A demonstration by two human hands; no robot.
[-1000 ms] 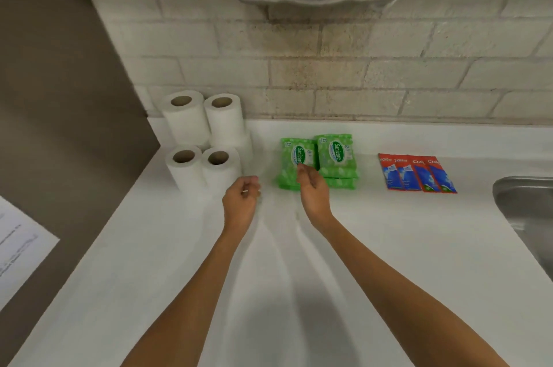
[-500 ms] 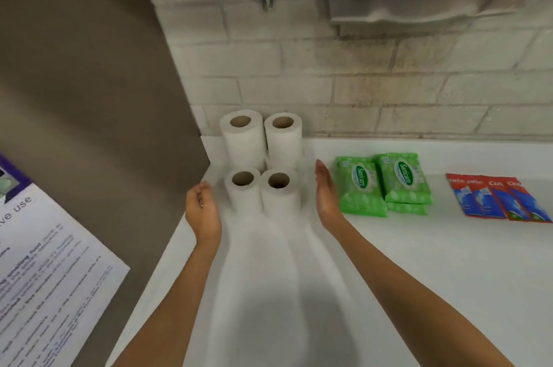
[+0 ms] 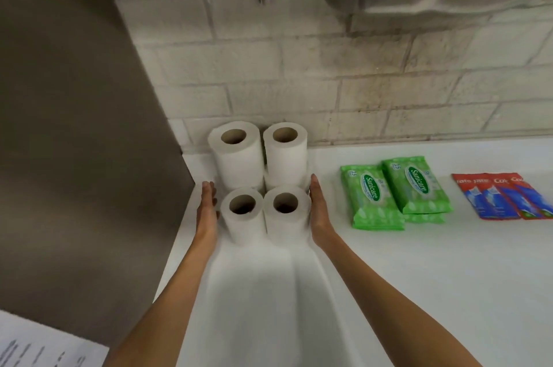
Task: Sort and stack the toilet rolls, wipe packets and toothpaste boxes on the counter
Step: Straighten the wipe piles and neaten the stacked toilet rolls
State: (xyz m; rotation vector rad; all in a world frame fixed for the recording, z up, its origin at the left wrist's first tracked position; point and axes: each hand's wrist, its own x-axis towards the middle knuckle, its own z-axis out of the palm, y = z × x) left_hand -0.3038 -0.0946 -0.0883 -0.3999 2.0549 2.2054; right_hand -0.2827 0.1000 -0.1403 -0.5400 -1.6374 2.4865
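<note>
1. The left hand is flat, fingers straight, pressed against the left front toilet roll.
2. The right hand is flat too, against the right front roll; neither grips.
3. Both forearms reach forward over the white counter.
4. Taller rolls stand behind, by the brick wall.
5. Green wipe packets and red toothpaste boxes lie to the right.
</note>
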